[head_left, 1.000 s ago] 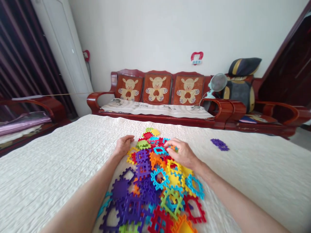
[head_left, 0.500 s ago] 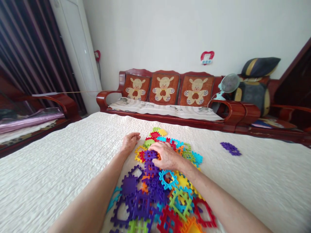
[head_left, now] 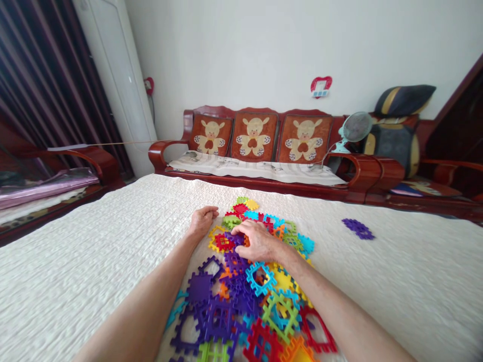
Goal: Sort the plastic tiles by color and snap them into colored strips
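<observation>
My right hand (head_left: 258, 241) is over the upper middle of a pile of colourful notched plastic tiles. Its thumb and fingers curve round the edge of a purple tile (head_left: 234, 237), which is partly hidden by the hand. A red window tile (head_left: 224, 242) lies just left of that piece, and another purple window tile (head_left: 236, 262) is below it. My left hand (head_left: 204, 221) rests on the cloth left of the pile, fingers curled in. What it holds, if anything, is hidden. Nearer me lie a purple solid tile (head_left: 199, 286) and a light-blue tile (head_left: 261, 279).
A white quilted cloth (head_left: 113, 251) covers the table. One purple piece (head_left: 358, 229) lies apart at the right. Beyond the table stands a wooden sofa (head_left: 358, 171) with bear cushions (head_left: 253, 134) and a small fan (head_left: 356, 126) near its arm.
The purple tile at my right hand has tilted and shifted slightly up, uncovering more of the red window tile. My left hand has stayed about where it was.
</observation>
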Motion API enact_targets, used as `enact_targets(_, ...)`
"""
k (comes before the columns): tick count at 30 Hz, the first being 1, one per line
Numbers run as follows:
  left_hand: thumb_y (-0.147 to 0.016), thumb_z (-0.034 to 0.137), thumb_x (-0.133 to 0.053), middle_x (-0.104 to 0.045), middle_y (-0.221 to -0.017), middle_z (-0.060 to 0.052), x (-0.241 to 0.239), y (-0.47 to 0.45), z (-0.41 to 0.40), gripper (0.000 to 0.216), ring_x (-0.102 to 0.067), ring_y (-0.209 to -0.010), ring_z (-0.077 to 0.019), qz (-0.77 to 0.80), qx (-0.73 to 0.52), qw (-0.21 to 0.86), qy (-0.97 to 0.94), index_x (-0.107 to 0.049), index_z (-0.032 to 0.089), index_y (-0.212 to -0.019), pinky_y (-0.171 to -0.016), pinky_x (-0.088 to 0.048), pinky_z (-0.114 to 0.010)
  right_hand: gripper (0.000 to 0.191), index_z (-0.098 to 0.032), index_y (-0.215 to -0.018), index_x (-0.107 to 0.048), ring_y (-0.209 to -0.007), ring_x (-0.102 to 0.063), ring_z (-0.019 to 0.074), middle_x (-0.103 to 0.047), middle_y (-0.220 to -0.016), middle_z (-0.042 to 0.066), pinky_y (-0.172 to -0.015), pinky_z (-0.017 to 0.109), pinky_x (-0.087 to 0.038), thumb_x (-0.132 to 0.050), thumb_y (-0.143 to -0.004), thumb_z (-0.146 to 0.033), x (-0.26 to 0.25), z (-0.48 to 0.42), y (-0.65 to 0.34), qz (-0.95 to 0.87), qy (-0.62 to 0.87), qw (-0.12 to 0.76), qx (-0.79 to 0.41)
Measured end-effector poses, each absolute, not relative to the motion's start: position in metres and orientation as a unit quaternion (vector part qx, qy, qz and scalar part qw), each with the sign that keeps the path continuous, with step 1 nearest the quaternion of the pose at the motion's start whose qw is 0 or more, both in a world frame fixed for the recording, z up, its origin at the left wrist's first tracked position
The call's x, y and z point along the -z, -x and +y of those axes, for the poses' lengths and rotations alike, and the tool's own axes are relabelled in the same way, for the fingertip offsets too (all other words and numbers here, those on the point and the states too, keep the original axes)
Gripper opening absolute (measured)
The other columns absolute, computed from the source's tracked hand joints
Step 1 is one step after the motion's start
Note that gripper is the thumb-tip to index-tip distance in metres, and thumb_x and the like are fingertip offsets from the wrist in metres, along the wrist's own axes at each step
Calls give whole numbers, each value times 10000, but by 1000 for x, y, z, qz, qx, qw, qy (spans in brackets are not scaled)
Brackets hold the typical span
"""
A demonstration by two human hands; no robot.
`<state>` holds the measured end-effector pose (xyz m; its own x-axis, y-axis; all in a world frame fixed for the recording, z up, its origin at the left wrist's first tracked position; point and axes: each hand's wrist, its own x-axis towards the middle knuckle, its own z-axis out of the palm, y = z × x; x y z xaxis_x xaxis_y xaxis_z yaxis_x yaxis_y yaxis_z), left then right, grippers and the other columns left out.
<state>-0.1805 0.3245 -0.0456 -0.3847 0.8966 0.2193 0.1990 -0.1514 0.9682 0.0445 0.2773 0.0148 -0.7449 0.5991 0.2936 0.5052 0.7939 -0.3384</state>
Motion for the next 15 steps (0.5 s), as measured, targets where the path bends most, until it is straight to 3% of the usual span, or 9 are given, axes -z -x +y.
enact_targets(4, -657, 263, -505, -702, -744, -70, 47, 182, 326, 295, -625, -666, -148, 585, -590, 283, -479, -698, 150, -849, -637, -499, -262, 207, -213, -936, -670, -953, -573, 189, -679, -927, 36, -907, 377, -387, -547, -772, -193, -16, 278, -40, -919, 288, 239, -124)
enact_targets(10, -657, 288, -511, -711, -750, -69, 51, 184, 327, 306, -639, -687, -163, 593, -574, 276, -492, -696, 161, -866, -684, -509, -282, 313, -220, -1112, -631, -947, -632, 170, -687, -1043, 41, -847, 312, -474, -437, -867, -238, -27, 289, -80, -854, 352, 361, -126)
enact_targets(15, -645, 305, -501, -718, -769, -62, 52, 185, 329, 335, -656, -734, -175, 612, -552, 276, -494, -690, 169, -886, -705, -514, -280, 348, -202, -1110, -633, -1011, -612, 194, -667, -1090, 60, -916, 359, -464, -422, -834, -200, -12, 293, -195, -810, 469, 354, 5)
